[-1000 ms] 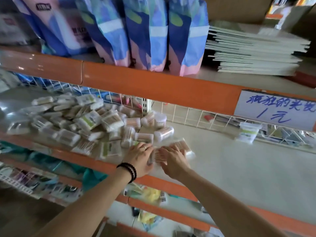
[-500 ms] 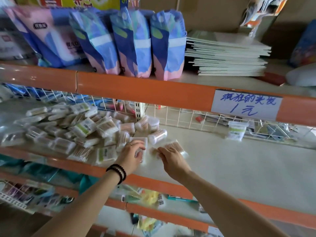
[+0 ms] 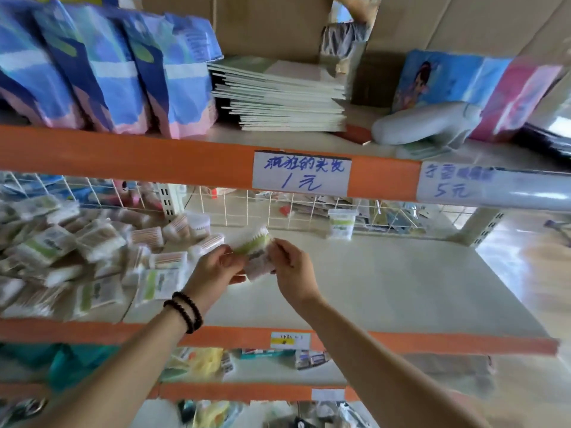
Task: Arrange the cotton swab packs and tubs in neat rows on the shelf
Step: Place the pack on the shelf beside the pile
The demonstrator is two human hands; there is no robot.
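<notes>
head view: left hand point(image 3: 216, 267) and right hand point(image 3: 290, 267) pinching one cotton swab pack point(image 3: 255, 253) between their fingertips, lifted above the shelf point(image 3: 386, 282); best kept flat and square, then set down on the bare board right of the fingers. counted: one held pack, one upright tub point(image 3: 340, 223) beyond the right fingers, a loose heap point(image 3: 77, 257) left of the left fingers, too blurred to count.

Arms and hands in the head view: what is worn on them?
Both forearms are bare, with no sleeves in view and no gloves. The left hand has two strands of dark beaded bracelets at its wrist. The right hand and its wrist show nothing worn.
</notes>
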